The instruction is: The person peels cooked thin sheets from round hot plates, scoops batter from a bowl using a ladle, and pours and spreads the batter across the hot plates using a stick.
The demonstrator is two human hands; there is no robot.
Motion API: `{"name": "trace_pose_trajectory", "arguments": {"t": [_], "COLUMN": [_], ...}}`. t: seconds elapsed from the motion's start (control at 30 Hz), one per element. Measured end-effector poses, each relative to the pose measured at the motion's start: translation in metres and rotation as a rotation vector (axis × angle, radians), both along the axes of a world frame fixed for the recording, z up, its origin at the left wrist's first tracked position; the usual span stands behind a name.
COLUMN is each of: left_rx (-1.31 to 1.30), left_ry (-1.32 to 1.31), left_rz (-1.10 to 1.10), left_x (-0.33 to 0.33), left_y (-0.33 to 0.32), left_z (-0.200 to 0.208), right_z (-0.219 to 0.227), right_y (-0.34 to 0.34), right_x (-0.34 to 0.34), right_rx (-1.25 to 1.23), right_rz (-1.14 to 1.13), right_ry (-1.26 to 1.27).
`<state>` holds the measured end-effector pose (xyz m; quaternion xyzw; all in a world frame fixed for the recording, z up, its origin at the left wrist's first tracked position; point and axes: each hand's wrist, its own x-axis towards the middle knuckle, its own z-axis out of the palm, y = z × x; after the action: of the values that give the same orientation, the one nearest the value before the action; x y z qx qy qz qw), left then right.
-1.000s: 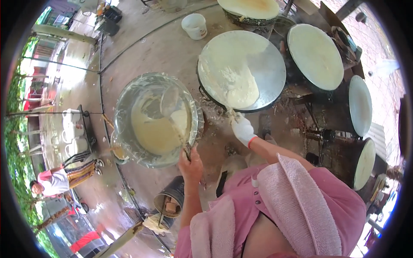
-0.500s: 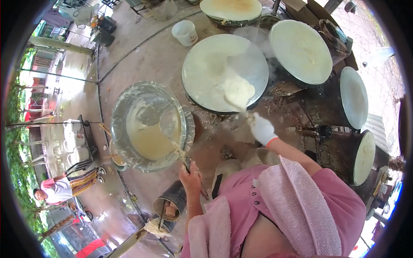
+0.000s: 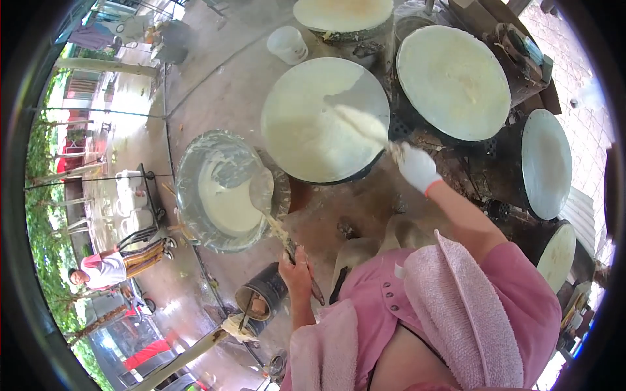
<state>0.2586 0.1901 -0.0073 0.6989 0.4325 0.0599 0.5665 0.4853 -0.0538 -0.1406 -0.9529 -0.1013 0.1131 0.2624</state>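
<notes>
My left hand (image 3: 297,274), bare, is closed round the handle of a batter-caked ladle (image 3: 261,190). The ladle's bowl rests over the right side of a large metal basin (image 3: 184,171) holding pale batter (image 3: 225,212). My right hand (image 3: 417,168), in a white glove with an orange cuff, grips the short handle of a batter-coated spreader (image 3: 362,122). Its flat head lies tilted at the right side of a big round griddle (image 3: 313,81). A pale layer of batter covers most of that griddle; a grey bare patch shows at its upper right.
More round griddles stand beyond and to the right, one (image 3: 453,81) close by and another (image 3: 546,163) farther right. A white bucket (image 3: 287,44) sits behind the main griddle. Left of my forearm is a dark bucket (image 3: 261,293) with blocks inside. A person (image 3: 107,268) is far left.
My right hand has swung the spreader up and to the right along the griddle's edge. Pale batter now covers more of the surface. The left hand keeps its hold on the ladle.
</notes>
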Motion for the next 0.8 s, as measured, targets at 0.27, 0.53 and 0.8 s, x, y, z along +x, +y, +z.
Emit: {"name": "trace_pose_trajectory", "arguments": {"t": [0.27, 0.53, 0.8], "left_rx": [-0.015, -0.043, -0.064], "left_ry": [0.051, 0.106, 0.084], "left_rz": [-0.018, 0.021, -0.046], "left_x": [0.010, 0.014, 0.026], "left_y": [-0.012, -0.029, -0.028], "left_z": [-0.006, -0.004, -0.007], "right_z": [-0.001, 0.005, 0.030], "right_y": [-0.020, 0.033, 0.047], "right_x": [-0.019, 0.132, 0.053], "right_rx": [-0.032, -0.151, 0.424], "right_rz": [0.255, 0.065, 0.262], "right_ry": [0.271, -0.061, -0.089]}}
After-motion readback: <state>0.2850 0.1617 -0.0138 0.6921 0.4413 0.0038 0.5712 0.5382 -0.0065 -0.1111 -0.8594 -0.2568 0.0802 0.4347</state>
